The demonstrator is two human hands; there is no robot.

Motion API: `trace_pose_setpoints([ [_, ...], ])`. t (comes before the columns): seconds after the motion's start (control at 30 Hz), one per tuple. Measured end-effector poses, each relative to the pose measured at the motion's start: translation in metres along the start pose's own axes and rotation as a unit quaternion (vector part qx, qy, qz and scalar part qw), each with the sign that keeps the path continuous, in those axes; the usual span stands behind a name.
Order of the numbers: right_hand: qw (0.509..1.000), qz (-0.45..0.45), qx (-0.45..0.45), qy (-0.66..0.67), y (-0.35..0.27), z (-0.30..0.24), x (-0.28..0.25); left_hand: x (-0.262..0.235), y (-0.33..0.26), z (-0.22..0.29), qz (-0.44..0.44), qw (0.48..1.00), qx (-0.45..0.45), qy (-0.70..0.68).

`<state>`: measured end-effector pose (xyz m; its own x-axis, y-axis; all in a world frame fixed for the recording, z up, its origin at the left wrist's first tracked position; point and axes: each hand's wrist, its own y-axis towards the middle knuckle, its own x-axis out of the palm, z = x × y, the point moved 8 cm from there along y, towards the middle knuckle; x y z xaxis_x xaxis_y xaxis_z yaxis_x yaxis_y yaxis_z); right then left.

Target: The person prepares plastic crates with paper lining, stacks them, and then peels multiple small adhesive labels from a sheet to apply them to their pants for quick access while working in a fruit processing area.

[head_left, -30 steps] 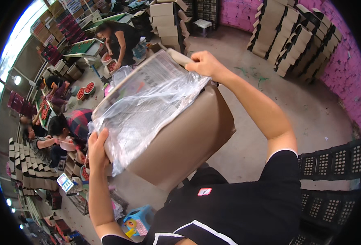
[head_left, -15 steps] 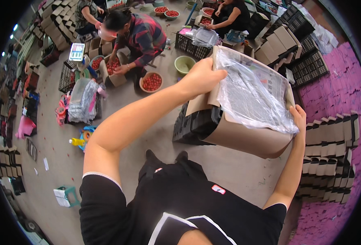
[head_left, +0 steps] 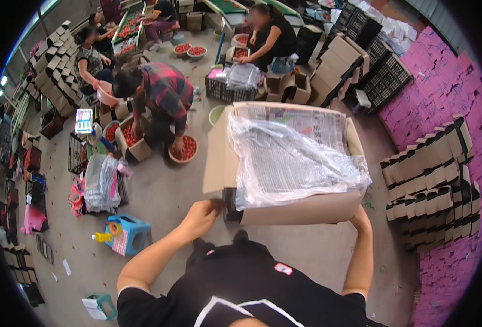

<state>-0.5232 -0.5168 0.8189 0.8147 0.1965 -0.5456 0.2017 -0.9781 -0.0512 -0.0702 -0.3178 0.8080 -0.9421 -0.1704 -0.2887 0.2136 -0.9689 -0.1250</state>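
Note:
In front of me is an open cardboard carton (head_left: 301,211), brown on its flaps, with a black patch showing at its lower left corner. Printed newspaper (head_left: 328,128) and a crinkled clear plastic liner (head_left: 284,163) cover the inside, so anything beneath is hidden. My left hand (head_left: 202,219) is closed on the black edge at the near left corner, under the hanging side flap. At the near right corner my right hand (head_left: 361,219) grips the carton from below; its fingers are mostly behind the cardboard.
Left of the carton a person in a plaid shirt (head_left: 167,90) bends over a bowl of red fruit (head_left: 184,150). A blue stool (head_left: 135,231) stands at left. Folded cartons (head_left: 431,163) are stacked at right beside pink sheets (head_left: 415,87). A black crate (head_left: 222,91) lies beyond.
My left hand has gone from the carton's far left rim to its near left corner. My right hand has slid down to the near right corner. The carton now sits squarer and further left in view.

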Motion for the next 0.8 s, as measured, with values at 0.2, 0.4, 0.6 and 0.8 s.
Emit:
trace_pose_setpoints([
  [0.2, 0.835, 0.057, 0.239, 0.493, 0.032, -0.012, 0.042, -0.03, 0.056, 0.018, 0.145, 0.96, 0.228, 0.076],
  [0.4, 0.854, -0.008, 0.098, 0.511, 0.085, -0.064, 0.024, -0.031, 0.088, 0.131, 0.057, 0.961, 0.225, 0.148],
  [0.6, 0.98, -0.147, -0.133, -0.003, 0.087, -0.159, -0.005, 0.049, 0.077, 0.21, -0.112, 0.794, 0.298, 0.519],
  [0.8, 0.794, -0.281, -0.409, -0.352, 0.045, -0.251, 0.083, 0.043, 0.072, 0.218, -0.222, 0.83, 0.277, 0.43],
])
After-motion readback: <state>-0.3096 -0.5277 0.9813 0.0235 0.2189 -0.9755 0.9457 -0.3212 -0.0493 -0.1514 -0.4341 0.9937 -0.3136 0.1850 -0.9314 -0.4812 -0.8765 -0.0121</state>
